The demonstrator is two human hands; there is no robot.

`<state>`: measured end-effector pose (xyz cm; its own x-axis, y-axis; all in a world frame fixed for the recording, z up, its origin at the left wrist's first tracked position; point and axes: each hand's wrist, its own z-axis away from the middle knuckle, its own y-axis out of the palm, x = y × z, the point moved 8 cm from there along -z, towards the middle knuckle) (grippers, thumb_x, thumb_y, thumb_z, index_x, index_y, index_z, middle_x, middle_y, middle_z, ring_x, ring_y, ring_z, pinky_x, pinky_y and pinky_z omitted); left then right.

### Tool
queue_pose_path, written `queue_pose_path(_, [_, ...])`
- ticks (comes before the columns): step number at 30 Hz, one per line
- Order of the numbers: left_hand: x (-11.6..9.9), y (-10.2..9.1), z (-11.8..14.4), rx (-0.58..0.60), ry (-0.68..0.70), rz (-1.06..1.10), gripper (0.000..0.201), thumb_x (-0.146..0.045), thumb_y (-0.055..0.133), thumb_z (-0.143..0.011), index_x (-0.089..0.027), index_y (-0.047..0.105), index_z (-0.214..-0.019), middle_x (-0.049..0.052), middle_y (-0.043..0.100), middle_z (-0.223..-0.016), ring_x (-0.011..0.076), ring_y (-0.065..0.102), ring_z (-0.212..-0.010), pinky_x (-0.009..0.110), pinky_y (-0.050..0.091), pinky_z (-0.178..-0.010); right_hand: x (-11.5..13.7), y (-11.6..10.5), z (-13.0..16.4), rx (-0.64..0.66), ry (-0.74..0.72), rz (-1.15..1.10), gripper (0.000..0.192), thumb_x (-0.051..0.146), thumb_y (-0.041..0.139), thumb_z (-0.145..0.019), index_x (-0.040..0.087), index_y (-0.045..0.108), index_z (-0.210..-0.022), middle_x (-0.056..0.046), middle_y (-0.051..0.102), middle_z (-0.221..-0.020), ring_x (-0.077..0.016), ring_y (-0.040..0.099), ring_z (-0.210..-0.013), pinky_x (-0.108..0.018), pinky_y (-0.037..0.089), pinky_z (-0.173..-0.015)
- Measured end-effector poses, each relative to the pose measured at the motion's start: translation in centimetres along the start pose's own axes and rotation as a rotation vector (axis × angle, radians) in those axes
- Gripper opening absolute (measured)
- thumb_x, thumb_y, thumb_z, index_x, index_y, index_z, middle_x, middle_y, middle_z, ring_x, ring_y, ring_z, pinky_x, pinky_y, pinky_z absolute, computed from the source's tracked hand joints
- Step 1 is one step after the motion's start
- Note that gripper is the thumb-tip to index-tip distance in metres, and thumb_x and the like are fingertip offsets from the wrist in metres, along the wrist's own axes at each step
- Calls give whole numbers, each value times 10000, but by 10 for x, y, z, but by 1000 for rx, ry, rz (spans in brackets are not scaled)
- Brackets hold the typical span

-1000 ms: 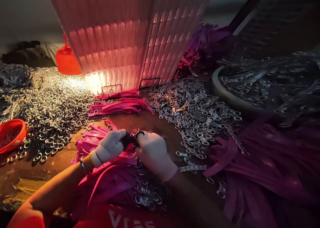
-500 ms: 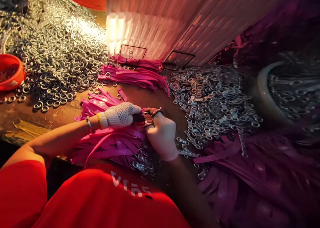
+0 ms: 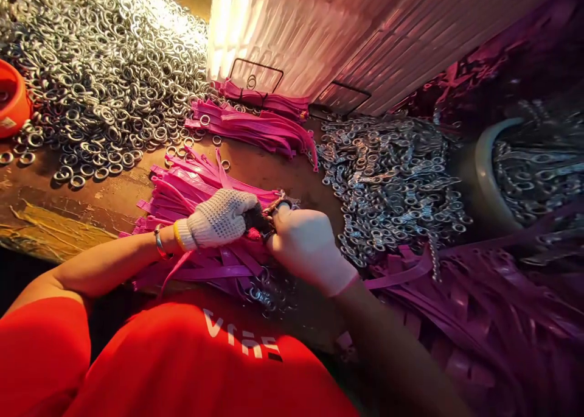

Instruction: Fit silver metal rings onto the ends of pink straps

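Note:
My left hand (image 3: 223, 219), in a white dotted glove with dark fingertips, is closed over a heap of pink straps (image 3: 191, 179). My right hand (image 3: 305, 240), in a white glove with a worn brown wrap around the finger end, is closed against it. The fingertips of both meet, and a small bit of pink shows between them. A glint of metal appears by the right thumb. What exactly they grip is hidden. Beneath the hands, small metal links (image 3: 262, 298) lie beside the pink straps near the table's front edge.
A big pile of metal rings (image 3: 109, 94) spreads at the left by an orange bowl (image 3: 13, 100). Chain-like metal links (image 3: 387, 179) lie right, beside a round tub (image 3: 488, 167). Pink strap bundles (image 3: 250, 128) lie before a ribbed translucent panel (image 3: 292, 33). Purple-looking straps (image 3: 474, 307) fill the lower right.
My right hand has turned and its wrist has shifted right, while both hands stay together at the fingertips. The view has shifted slightly.

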<state>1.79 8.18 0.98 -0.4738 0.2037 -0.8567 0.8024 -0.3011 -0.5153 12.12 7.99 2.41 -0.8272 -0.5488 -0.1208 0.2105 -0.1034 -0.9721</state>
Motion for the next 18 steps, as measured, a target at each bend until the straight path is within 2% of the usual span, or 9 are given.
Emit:
queue_pose_path(4, [-8,0,0,35,43,26,180,-65,538,-796,-146,660,-691,19,609,-636,133,491,-585,243,327,-579,7,-4,1,38,-66,69,195,227,514,-771,103,626,-870,-151,681,-681,-257,614,-619,-326,177,-551])
queue_pose_path(7, [-15,-7,-3,140,88,1,180,-47,556,-762,-162,684,-708,11,629,-655,136,503,-599,241,339,-601,6,-8,4,32,-90,41,186,245,523,-783,119,635,-863,-143,690,-694,-250,620,-633,-327,174,-555])
queue_pose_path(9, [-14,-20,-5,190,83,-16,188,-36,583,-714,-183,700,-702,3,640,-652,138,507,-599,237,349,-609,2,-11,9,16,-85,5,180,248,533,-789,129,645,-862,-133,694,-701,-246,622,-647,-326,189,-560])
queue_pose_path(11, [-8,-43,-6,165,56,-38,200,-36,602,-674,-201,716,-683,1,648,-639,141,508,-590,232,359,-602,-10,-12,17,-3,-47,-59,175,262,537,-812,135,652,-850,-122,691,-698,-238,619,-651,-319,223,-569])
queue_pose_path(14, [3,-80,-5,3,10,-90,163,-122,655,-689,-223,768,-746,27,691,-702,152,550,-630,226,405,-609,-37,-4,24,27,-87,-357,249,362,530,-886,161,670,-846,-91,703,-759,-214,626,-701,-285,327,-606])
queue_pose_path(16, [14,-95,-2,-122,-93,-4,159,-209,689,-717,-233,784,-843,42,710,-775,156,582,-665,216,435,-584,-71,5,18,21,-85,-609,292,422,526,-913,184,693,-923,-70,725,-889,-201,645,-810,-260,403,-687])
queue_pose_path(17, [21,-95,-1,-164,-178,105,161,-256,694,-742,-229,779,-875,48,706,-778,149,580,-643,207,432,-543,-97,12,11,-11,-11,-688,302,430,525,-920,193,700,-986,-65,730,-960,-200,650,-874,-257,427,-735])
queue_pose_path(18, [29,-90,-1,-185,-279,254,166,-309,689,-773,-216,770,-883,53,692,-749,136,560,-590,199,414,-489,-130,20,1,-70,139,-691,306,412,527,-923,185,702,-1031,-73,731,-999,-205,652,-917,-262,437,-773])
